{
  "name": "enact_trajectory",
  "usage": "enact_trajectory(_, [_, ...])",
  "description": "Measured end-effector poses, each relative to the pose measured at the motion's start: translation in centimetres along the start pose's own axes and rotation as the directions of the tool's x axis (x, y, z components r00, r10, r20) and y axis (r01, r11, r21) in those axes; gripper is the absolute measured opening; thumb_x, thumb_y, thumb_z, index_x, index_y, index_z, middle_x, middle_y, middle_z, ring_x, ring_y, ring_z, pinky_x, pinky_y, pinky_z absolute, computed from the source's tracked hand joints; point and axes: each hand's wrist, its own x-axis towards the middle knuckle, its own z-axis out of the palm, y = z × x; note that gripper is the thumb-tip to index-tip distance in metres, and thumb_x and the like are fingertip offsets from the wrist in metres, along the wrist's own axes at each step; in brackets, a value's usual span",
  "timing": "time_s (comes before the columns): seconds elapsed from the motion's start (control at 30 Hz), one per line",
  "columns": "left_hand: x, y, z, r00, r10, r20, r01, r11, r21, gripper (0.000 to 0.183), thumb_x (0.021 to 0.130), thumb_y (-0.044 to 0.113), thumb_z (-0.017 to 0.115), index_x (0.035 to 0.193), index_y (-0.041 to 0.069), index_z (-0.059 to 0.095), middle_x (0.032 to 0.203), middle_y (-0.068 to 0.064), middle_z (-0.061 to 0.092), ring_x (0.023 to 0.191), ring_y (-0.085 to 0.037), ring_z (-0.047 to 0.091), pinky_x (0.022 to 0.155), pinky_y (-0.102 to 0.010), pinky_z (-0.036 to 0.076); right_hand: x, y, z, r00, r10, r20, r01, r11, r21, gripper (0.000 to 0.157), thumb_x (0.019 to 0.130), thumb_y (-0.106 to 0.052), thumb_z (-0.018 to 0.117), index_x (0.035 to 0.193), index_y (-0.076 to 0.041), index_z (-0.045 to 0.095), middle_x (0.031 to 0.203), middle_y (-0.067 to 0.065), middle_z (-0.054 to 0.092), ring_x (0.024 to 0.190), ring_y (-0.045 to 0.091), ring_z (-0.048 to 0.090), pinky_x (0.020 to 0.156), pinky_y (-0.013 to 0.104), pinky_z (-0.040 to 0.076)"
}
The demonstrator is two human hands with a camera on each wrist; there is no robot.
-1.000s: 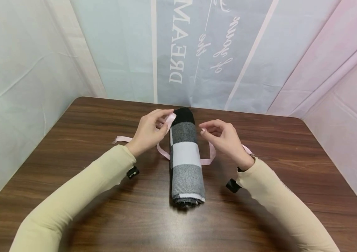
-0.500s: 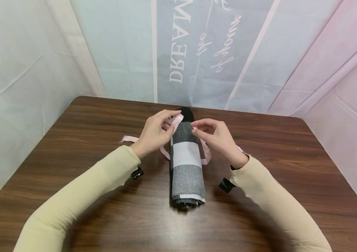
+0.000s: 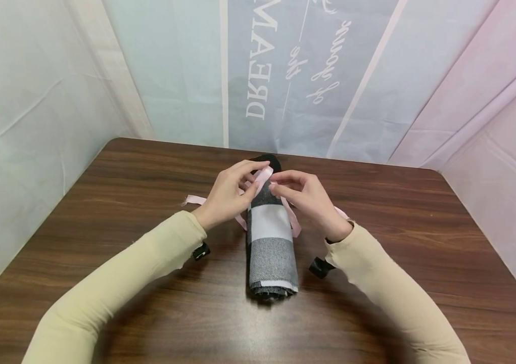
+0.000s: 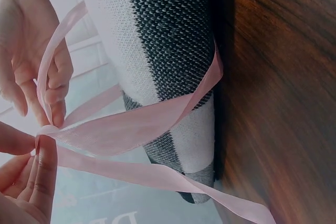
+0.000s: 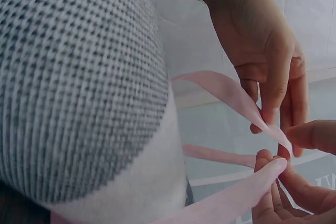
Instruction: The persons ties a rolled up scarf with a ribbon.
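A rolled black, grey and white checked cloth [image 3: 272, 258] lies lengthwise on the table, its far end partly behind the hands. A pink ribbon [image 4: 121, 129] runs round it, with its two sides raised above the roll. My left hand [image 3: 230, 194] pinches a folded stretch of ribbon between thumb and fingers over the far part of the roll. Close beside it, my right hand [image 3: 308, 197] pinches the other side of the ribbon. In the right wrist view the fingertips of both hands nearly meet at the ribbon [image 5: 226, 90]. The exact crossing there is partly hidden by fingers.
The brown wooden table [image 3: 221, 323] extends on both sides of the roll. A loose ribbon tail sticks out left of my left wrist. A printed cloth backdrop [image 3: 185, 76] stands behind the table's far edge. Black wrist devices [image 3: 320, 268] hang beneath the sleeves.
Both hands have come inward over the roll, still holding the ribbon; the left moved right and the right moved left. The ribbon's right side has been drawn in closer to the roll.
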Motion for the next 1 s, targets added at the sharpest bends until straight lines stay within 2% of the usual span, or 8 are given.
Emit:
enact_trajectory(0.27, [0.0, -0.1, 0.5, 0.999, 0.048, 0.017, -0.048, 0.999, 0.024, 0.037, 0.09, 0.003, 0.06, 0.127, 0.004, 0.06, 0.12, -0.009, 0.064, 0.089, -0.018, 0.063, 0.072, -0.03, 0.054, 0.3, 0.2, 0.8, 0.999, 0.015, -0.032, -0.01, 0.991, 0.135, 0.029, 0.09, -0.015, 0.066, 0.114, 0.0, 0.063, 0.101, 0.019, 0.067, 0.093, 0.03, 0.064, 0.084, 0.028, 0.052])
enact_trajectory(0.37, [0.0, -0.1, 0.6, 0.998, 0.063, 0.017, -0.063, 0.998, 0.023, 0.038, 0.089, 0.003, 0.061, 0.127, 0.005, 0.06, 0.121, -0.009, 0.064, 0.088, -0.017, 0.062, 0.07, -0.028, 0.053, 0.5, 0.3, 1.1, 0.999, 0.021, -0.043, -0.012, 0.979, 0.206, 0.028, 0.089, -0.015, 0.066, 0.112, 0.002, 0.064, 0.092, 0.011, 0.067, 0.087, 0.024, 0.064, 0.082, 0.027, 0.052])
enact_trajectory(0.5, [0.0, -0.1, 0.7, 0.997, 0.065, 0.028, -0.066, 0.998, 0.021, 0.042, 0.086, 0.001, 0.062, 0.128, 0.006, 0.059, 0.117, -0.007, 0.064, 0.078, -0.012, 0.062, 0.064, -0.023, 0.053, 0.6, 0.5, 1.4, 0.999, 0.008, -0.044, 0.004, 0.961, 0.276, 0.024, 0.09, -0.014, 0.066, 0.105, 0.004, 0.063, 0.086, 0.003, 0.066, 0.081, 0.014, 0.062, 0.081, 0.029, 0.052])
enact_trajectory(0.7, [-0.1, -0.3, 0.8, 0.999, 0.015, 0.047, -0.013, 1.0, -0.029, 0.051, 0.084, 0.0, 0.063, 0.133, 0.006, 0.054, 0.117, -0.01, 0.063, 0.075, -0.011, 0.062, 0.062, -0.023, 0.053, 0.6, 0.4, 1.5, 0.999, -0.014, -0.049, 0.027, 0.963, 0.268, 0.015, 0.09, -0.01, 0.064, 0.097, 0.003, 0.062, 0.088, 0.003, 0.065, 0.08, 0.011, 0.064, 0.077, 0.026, 0.054])
enact_trajectory(0.9, [-0.2, -0.4, 0.8, 0.997, -0.045, 0.066, 0.05, 0.996, -0.079, 0.044, 0.093, 0.006, 0.053, 0.136, 0.011, 0.048, 0.12, -0.011, 0.063, 0.076, -0.012, 0.064, 0.064, -0.029, 0.053, 0.4, 0.1, 1.6, 0.998, 0.018, -0.062, 0.0, 0.959, 0.282, 0.015, 0.092, -0.01, 0.06, 0.098, 0.003, 0.061, 0.085, 0.002, 0.065, 0.075, 0.011, 0.063, 0.073, 0.029, 0.055])
enact_trajectory(1.0, [-0.2, -0.4, 0.7, 0.996, -0.056, 0.074, 0.063, 0.994, -0.088, 0.044, 0.094, 0.004, 0.048, 0.137, 0.012, 0.047, 0.121, -0.011, 0.063, 0.076, -0.013, 0.064, 0.067, -0.03, 0.052, 0.4, -0.1, 1.5, 0.997, 0.033, -0.071, -0.013, 0.965, 0.26, 0.016, 0.092, -0.012, 0.059, 0.1, 0.002, 0.061, 0.085, 0.001, 0.065, 0.074, 0.011, 0.063, 0.074, 0.033, 0.056])
